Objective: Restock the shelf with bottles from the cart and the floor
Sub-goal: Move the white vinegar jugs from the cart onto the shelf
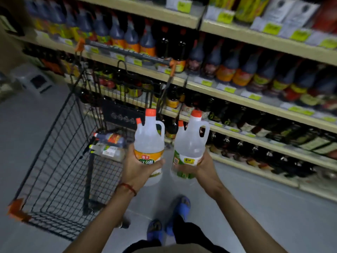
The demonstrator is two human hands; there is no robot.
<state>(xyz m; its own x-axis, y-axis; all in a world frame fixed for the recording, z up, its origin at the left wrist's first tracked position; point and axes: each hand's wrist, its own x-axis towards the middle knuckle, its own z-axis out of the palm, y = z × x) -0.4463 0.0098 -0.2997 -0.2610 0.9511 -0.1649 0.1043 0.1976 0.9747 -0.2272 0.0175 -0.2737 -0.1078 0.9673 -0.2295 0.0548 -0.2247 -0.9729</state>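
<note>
In the head view, the left grip (138, 169) was curled round the lower body of a clear orange-labelled bottle (148, 141), thumb across the label. The right grip (203, 166) was wrapped likewise round a clear green-labelled bottle (189, 145). Both bottles were upright, orange caps up, held side by side and just apart in front of the lower shelves (237, 102). The wire cart (54, 136) stood to the left, with two more bottles (109, 143) lying at its far end. The shelves ahead were packed with dark bottles, and the blur hid which gap suited these clear ones. The step in hand appeared to be carrying the pair to the shelf. To do it well, I judged, each bottle wanted placing one at a time, base first and level, label facing out, eased in behind the shelf lip without knocking its neighbours. A low hold on a tall bottle would let it tip easily, so both needed keeping vertical on the way.
</note>
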